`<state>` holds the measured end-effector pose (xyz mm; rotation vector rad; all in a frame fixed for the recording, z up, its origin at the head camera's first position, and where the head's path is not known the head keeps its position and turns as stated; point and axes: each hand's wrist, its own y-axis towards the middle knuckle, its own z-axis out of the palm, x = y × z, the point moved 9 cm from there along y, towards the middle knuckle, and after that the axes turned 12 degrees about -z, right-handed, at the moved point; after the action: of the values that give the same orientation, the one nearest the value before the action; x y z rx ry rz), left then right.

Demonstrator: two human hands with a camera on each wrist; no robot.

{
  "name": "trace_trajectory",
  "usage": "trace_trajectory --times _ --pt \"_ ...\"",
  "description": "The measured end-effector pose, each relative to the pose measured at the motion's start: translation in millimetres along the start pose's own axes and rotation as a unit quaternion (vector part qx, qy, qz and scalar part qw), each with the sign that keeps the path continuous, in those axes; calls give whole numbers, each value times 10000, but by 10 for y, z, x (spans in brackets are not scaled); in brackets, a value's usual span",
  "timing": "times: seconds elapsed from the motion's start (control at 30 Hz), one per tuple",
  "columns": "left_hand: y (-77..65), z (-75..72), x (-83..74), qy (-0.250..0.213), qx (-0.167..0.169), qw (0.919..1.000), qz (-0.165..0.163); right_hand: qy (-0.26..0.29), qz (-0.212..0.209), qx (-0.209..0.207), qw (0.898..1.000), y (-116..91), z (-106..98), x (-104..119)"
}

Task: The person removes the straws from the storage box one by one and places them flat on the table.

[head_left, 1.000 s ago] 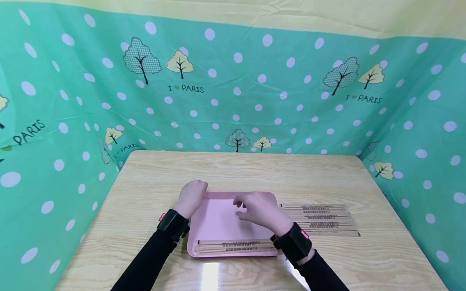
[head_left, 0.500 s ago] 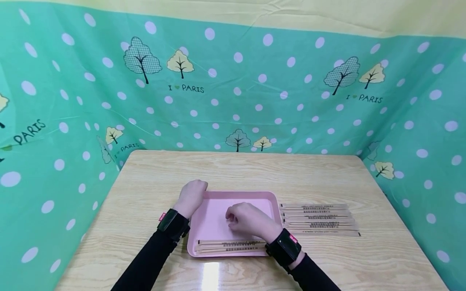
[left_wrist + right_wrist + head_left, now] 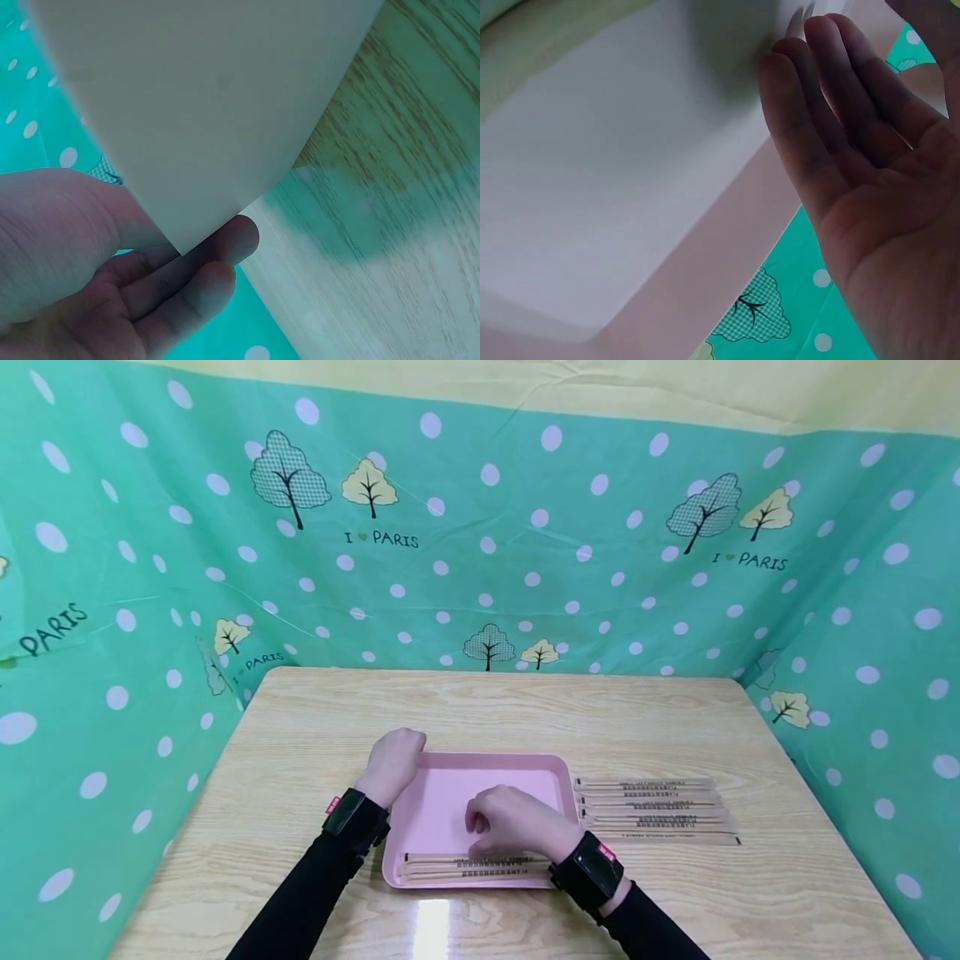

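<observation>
A pink tray (image 3: 442, 793) lies on the table. My left hand (image 3: 392, 768) grips its far left corner; the left wrist view shows the thumb and fingers of the left hand (image 3: 161, 277) at that corner. Along the tray's near side lie a few slim pale sticks in clear printed sleeves (image 3: 435, 870), like wrapped disposable chopsticks. My right hand (image 3: 517, 818) hovers just above them with loosely bent fingers, partly hiding them. In the right wrist view the right hand (image 3: 855, 135) has nothing between its fingers; whether its thumb touches a sleeve cannot be told.
Right of the tray, several more wrapped sticks (image 3: 660, 810) lie side by side, close to the tray's right rim. A wooden table (image 3: 315, 718) carries everything. Green dotted cloth (image 3: 487, 527) stands behind it and along both sides.
My right hand has moved left and toward the tray's near side, and its thumb has come down over the wrapped sticks. The left hand keeps its place at the corner.
</observation>
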<state>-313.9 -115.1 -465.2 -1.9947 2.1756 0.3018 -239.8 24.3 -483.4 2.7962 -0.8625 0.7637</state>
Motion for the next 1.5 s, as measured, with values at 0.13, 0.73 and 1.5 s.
trace_trajectory --times 0.13,0.73,1.5 --pt "-1 -12 -1 24 1 10000 -15 21 -103 182 9998 11 25 19" --pt "11 -8 15 -85 13 10000 -7 111 -156 671 9976 44 109 59" --pt "8 20 5 69 -44 9998 178 -868 -284 -86 9958 127 -94 -5"
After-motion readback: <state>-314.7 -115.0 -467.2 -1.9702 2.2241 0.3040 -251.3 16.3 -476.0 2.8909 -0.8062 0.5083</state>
